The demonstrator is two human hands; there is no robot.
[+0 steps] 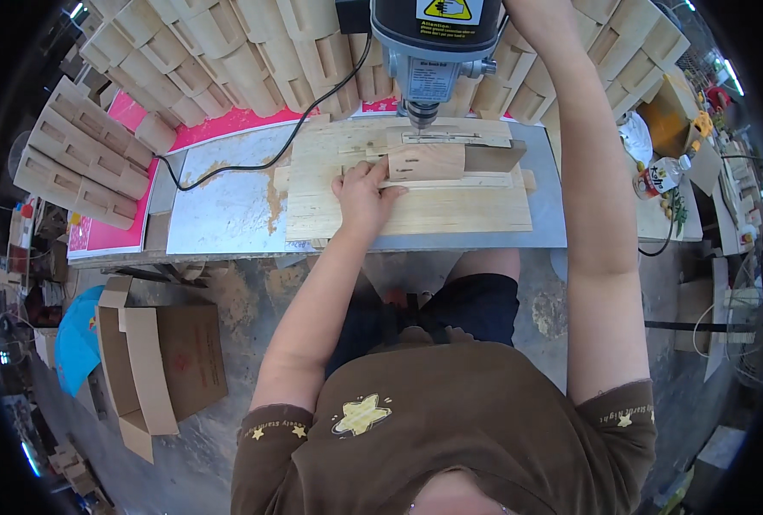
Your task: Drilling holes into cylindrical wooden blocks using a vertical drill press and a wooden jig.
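Note:
On the table, my left hand (364, 199) grips the left end of a pale wooden block (427, 162) with short dark slots in its face. Its thumb lies along the near side; the other fingers bend over the end. The block sits in a wooden jig (476, 180) fixed on a flat board (433, 221). Just beyond it, the chuck (422, 114) of a bench drill press (433, 64) points down, its tip close to the block's far side. My right forearm (600, 197) reaches up past the drill's right side, and the hand is outside the picture.
Stacks of slotted wooden pieces (252, 64) line the back, with more at the left (81, 154). A black cable (291, 137) crosses the tabletop. At the right stands a plastic bottle (663, 176). An open cardboard box (162, 365) and a blue umbrella-like thing (78, 339) are on the floor.

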